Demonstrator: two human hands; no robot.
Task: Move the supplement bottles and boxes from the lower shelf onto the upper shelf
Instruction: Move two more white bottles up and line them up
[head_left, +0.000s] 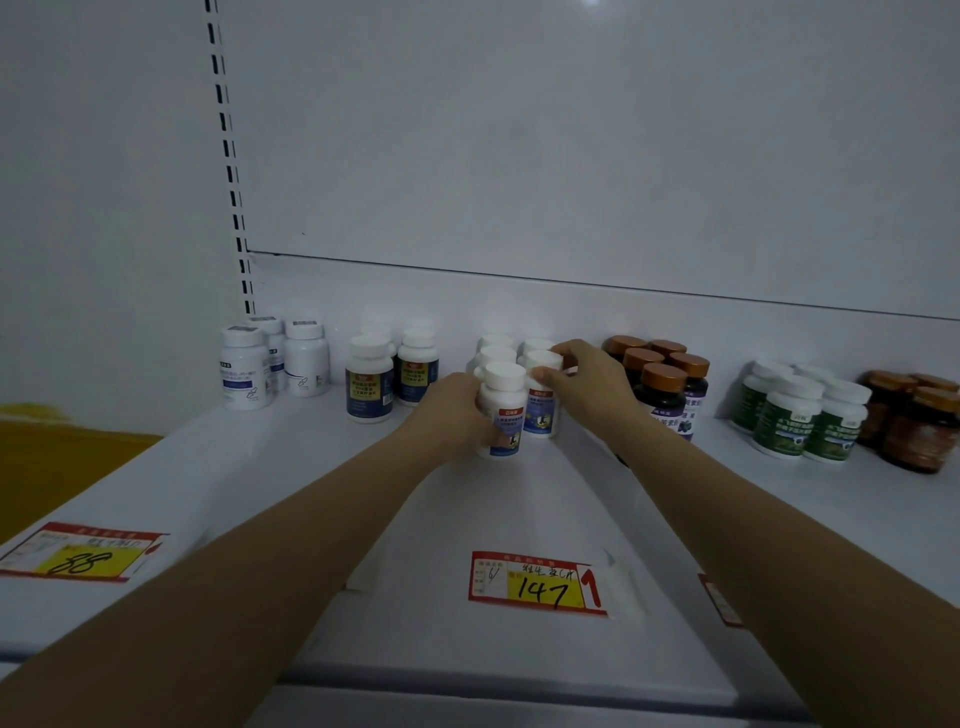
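Note:
Both my arms reach over a white shelf toward a cluster of white-capped supplement bottles at its middle. My left hand wraps the side of the front white bottle, which stands upright on the shelf. My right hand pinches the cap and shoulder of the white bottle behind it, also upright. More white caps of the same group stand behind these two. No boxes are in view.
Left of the cluster stand blue-labelled bottles and plain white bottles. To the right are brown-capped dark bottles, green-labelled bottles and amber jars. Red and yellow price tags line the shelf's front edge.

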